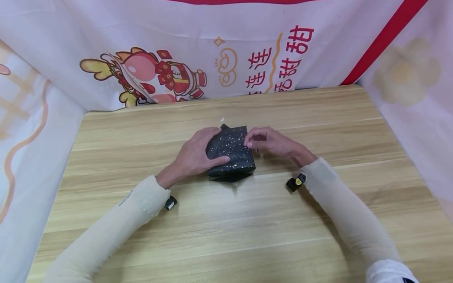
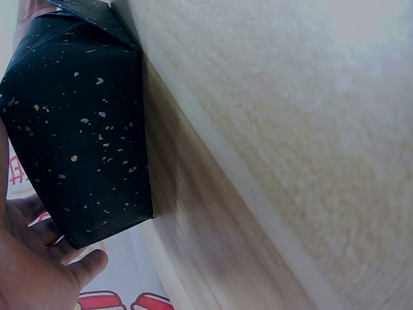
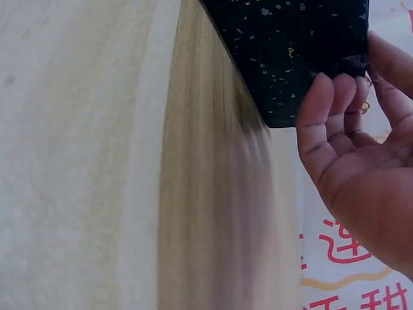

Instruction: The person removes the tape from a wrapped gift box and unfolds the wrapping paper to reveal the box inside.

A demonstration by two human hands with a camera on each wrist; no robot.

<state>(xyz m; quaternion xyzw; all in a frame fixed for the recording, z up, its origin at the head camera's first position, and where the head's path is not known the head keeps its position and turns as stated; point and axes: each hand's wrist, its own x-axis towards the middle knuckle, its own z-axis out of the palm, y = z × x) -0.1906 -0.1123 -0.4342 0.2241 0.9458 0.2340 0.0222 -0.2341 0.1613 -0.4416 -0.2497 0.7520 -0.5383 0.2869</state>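
The black speckled package [image 1: 235,147] sits on the wooden table [image 1: 226,236] between both hands, a folded end facing the person, side edges running roughly front to back; which axis is longer is unclear. The left hand [image 1: 196,151] grips its left side widely, thumb on top; the right hand [image 1: 269,140] narrowly pinches its right upper edge.

Cloth [image 1: 198,29] (printed) walling the table [image 1: 230,232] suggests a booth.
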